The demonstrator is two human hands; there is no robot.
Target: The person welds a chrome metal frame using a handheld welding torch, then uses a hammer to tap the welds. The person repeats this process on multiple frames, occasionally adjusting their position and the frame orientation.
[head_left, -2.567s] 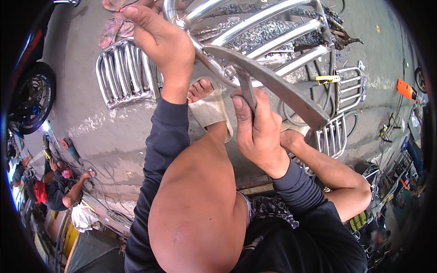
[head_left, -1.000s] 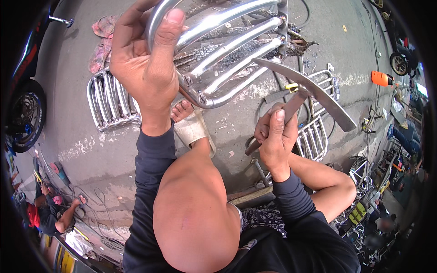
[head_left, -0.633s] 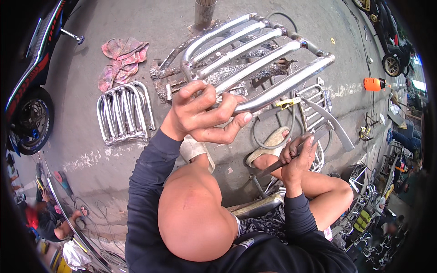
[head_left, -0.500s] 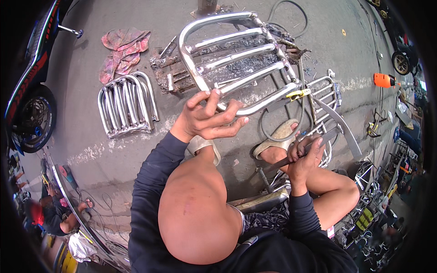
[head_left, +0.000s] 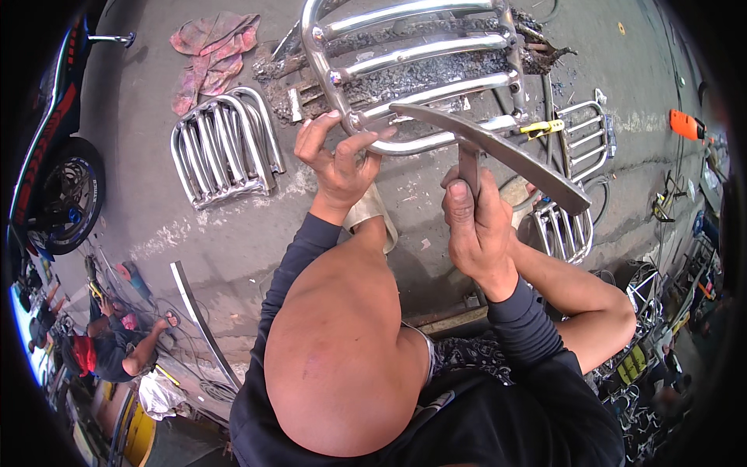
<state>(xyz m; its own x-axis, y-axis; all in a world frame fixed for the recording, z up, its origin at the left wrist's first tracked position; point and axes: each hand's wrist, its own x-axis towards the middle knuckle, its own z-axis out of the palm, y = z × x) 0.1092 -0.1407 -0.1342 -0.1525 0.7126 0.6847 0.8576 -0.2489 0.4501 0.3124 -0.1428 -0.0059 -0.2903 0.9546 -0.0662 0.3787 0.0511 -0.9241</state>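
A shiny tubular metal rack (head_left: 436,95) with several crossbars lies in front of me on a rough, crusted metal stand (head_left: 459,64). My left hand (head_left: 340,167) is at its near left corner, fingers curled against the tube. In my right hand (head_left: 482,226), the fingers wrap round the handle of a chipping hammer (head_left: 498,148). Its long, curved grey head hangs over the rack's near bar, and I cannot tell whether they touch. A yellow clamp (head_left: 542,127) grips the rack's near right corner.
Finished-looking racks (head_left: 226,148) are stacked at left beside a stained pink cloth (head_left: 214,50). More racks (head_left: 580,148) lie at right, with an orange bottle (head_left: 685,124) beyond. A motorcycle wheel (head_left: 66,194) stands far left; another person (head_left: 117,342) sits lower left.
My right hand has brought the chipping hammer up and left from beside my right knee to the rack's near bar. My left hand stays at the rack's corner. The view has shifted.
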